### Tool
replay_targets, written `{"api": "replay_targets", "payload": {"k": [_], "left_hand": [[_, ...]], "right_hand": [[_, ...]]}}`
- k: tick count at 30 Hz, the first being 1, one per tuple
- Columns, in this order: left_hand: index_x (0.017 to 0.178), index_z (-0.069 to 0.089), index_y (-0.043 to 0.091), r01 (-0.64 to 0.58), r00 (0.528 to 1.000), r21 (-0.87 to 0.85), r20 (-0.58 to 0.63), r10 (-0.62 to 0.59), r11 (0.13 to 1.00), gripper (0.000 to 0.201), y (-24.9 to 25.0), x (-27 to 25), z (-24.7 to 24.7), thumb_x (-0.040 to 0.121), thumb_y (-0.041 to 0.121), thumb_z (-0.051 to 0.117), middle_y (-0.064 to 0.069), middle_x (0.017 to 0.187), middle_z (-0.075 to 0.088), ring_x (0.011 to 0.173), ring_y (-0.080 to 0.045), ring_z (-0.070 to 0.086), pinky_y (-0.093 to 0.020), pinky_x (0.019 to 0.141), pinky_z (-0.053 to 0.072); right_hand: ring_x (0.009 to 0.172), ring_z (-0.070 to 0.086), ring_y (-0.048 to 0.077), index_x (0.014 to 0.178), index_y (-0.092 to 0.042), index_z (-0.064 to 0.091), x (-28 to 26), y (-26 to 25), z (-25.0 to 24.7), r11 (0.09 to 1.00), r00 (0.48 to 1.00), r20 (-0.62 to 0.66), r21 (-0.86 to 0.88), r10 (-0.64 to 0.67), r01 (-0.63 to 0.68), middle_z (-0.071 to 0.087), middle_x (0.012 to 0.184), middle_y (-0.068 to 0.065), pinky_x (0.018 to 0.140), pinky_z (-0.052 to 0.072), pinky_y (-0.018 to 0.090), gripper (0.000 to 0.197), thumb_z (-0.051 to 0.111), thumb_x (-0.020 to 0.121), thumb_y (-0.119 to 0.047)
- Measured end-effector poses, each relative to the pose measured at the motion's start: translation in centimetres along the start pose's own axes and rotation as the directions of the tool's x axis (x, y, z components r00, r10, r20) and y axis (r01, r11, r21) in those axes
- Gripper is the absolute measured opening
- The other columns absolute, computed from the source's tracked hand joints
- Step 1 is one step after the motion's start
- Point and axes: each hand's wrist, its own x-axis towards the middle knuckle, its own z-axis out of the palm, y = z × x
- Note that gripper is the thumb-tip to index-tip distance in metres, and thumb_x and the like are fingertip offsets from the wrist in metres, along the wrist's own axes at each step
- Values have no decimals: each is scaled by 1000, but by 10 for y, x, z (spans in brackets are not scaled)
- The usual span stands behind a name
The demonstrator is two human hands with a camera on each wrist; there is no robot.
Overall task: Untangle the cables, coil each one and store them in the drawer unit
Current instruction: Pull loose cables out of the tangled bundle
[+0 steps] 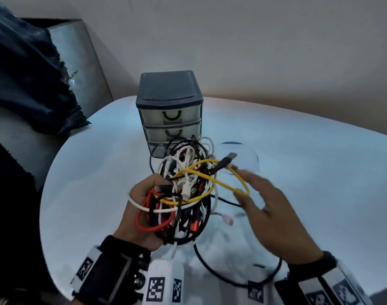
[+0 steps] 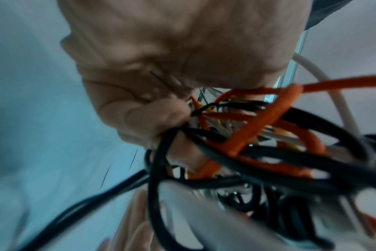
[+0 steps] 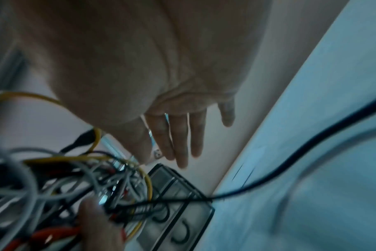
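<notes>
My left hand (image 1: 144, 201) grips a tangled bundle of cables (image 1: 186, 190) above the table: white, black, orange and yellow strands. In the left wrist view my left hand's fingers (image 2: 152, 118) curl round the black and orange cables (image 2: 258, 135). A yellow cable (image 1: 227, 183) loops out to the right of the bundle. My right hand (image 1: 260, 201) hovers just right of that loop with fingers straight and spread, holding nothing; its fingers (image 3: 180, 139) show the same. The grey drawer unit (image 1: 169, 106) stands behind the bundle with its drawers closed.
The white round table (image 1: 309, 161) carries the unit. A dark cable (image 1: 232, 280) trails from the bundle onto the table near the front edge. A dark cloth (image 1: 27, 80) hangs over furniture at the left. A wall stands behind.
</notes>
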Motion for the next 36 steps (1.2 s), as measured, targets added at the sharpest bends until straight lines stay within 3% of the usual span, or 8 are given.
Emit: {"api": "replay_targets", "payload": {"k": [5, 9, 14, 17, 20, 25, 28, 36], "left_hand": [[101, 65, -1, -21, 991, -43, 131, 27, 999, 51, -5, -5, 2, 56, 20, 78, -16, 90, 67, 80, -31, 67, -35, 73, 58], [90, 75, 8, -54, 995, -37, 85, 57, 998, 54, -6, -7, 1, 41, 25, 89, -14, 96, 67, 83, -31, 67, -36, 72, 56], [96, 74, 8, -171, 981, -117, 69, 180, 978, 37, -1, -7, 2, 66, 25, 62, -10, 92, 74, 78, -27, 72, -35, 67, 58], [93, 71, 9, -226, 971, -167, 42, 236, 960, 32, 5, -10, 3, 74, 27, 52, -10, 89, 73, 69, -27, 71, -34, 54, 58], [97, 68, 14, -228, 973, -122, -1, 230, 966, 48, 4, -7, -1, 54, 30, 78, -8, 98, 69, 74, -26, 70, -34, 54, 58], [66, 73, 15, -341, 940, -83, -57, 337, 936, 22, 1, -4, 5, 73, 22, 53, 0, 66, 70, 55, -15, 66, -25, 54, 55], [66, 73, 14, -388, 922, -103, -57, 384, 916, 20, 4, -6, 4, 72, 21, 54, -1, 67, 71, 58, -17, 68, -28, 55, 57], [107, 67, 13, -275, 961, -201, -52, 270, 940, 80, -4, -6, 0, 33, 25, 92, -9, 117, 59, 95, -26, 60, -31, 64, 57]], "right_hand": [[101, 64, -3, 117, -35, 65, -4, -17, 19, 969, 961, 275, 233, 19, -86, 73, 93, -17, 95, 49, 31, 28, 62, 90, -44], [46, 43, 1, 74, -22, 75, -1, -28, 14, 955, 1000, -19, 295, 10, -4, 57, 53, 0, 49, 34, 13, 17, 68, 89, -22], [48, 48, 6, 69, -21, 67, 8, 1, -12, 981, 906, -375, 76, 194, -179, 57, 51, -7, 53, 39, 23, 23, 65, 92, -26], [93, 65, 8, 99, -30, 71, 4, 5, -19, 971, 931, -288, -19, 223, -238, 67, 87, -20, 83, 47, 28, 12, 63, 92, -34], [126, 47, -7, 121, -38, 65, -4, -11, -7, 999, 985, -169, 32, 32, -27, 59, 124, -28, 107, 32, 20, 36, 57, 90, -56], [86, 72, 4, 113, -30, 67, -13, -49, -2, 887, 883, 470, 401, 17, -230, 76, 92, -8, 79, 48, 12, 33, 55, 91, -51], [46, 53, 11, 99, -27, 73, -13, -47, -5, 902, 900, 434, 368, 50, -227, 68, 60, 2, 53, 44, 21, 13, 63, 92, -31], [52, 53, 10, 88, -24, 79, -15, -51, 3, 894, 861, 498, 331, 105, -301, 58, 53, -5, 50, 47, 22, 5, 74, 85, -23]]}}
